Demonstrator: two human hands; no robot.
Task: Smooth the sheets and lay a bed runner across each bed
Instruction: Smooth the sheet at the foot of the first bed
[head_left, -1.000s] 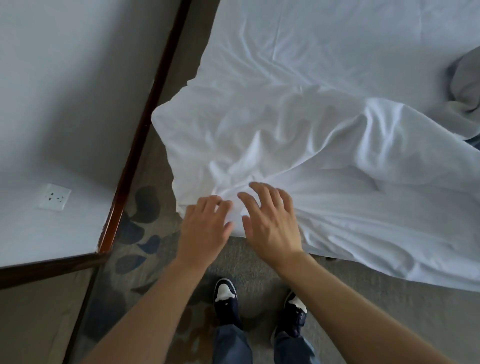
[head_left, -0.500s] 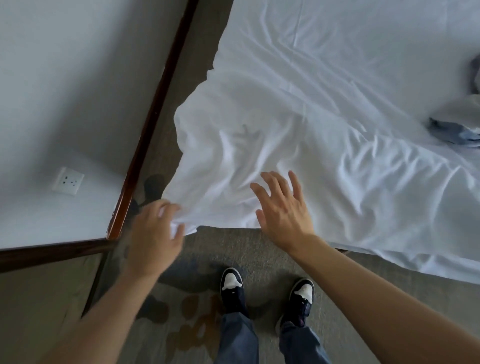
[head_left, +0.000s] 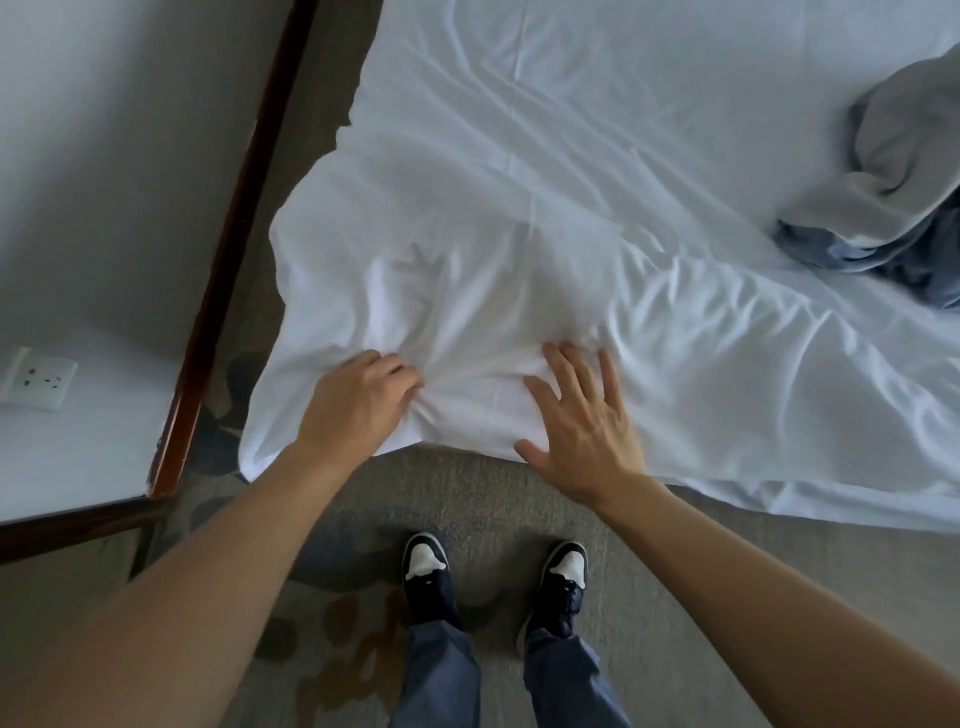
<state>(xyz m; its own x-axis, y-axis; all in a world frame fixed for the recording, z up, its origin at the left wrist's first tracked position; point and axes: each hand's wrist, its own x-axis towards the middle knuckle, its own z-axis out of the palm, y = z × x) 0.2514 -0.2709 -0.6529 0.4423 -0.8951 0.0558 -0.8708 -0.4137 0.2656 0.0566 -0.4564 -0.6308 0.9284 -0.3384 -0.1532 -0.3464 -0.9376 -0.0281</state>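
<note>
Head view: the left hand (head_left: 358, 402) pinches the rumpled white cotton sheet (head_left: 519, 270) at the bed's near corner, the right hand (head_left: 582, 431) lies flat, fingers spread; sweep outward toward the far right (bunched grey-blue runner (head_left: 893, 192) waits there)

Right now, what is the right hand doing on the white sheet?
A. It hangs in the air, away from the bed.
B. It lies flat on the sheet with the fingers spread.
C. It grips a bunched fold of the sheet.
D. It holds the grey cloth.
B. The right hand lies palm down with spread fingers on the white sheet near its edge; the left hand is the one that bunches the fabric.
</note>
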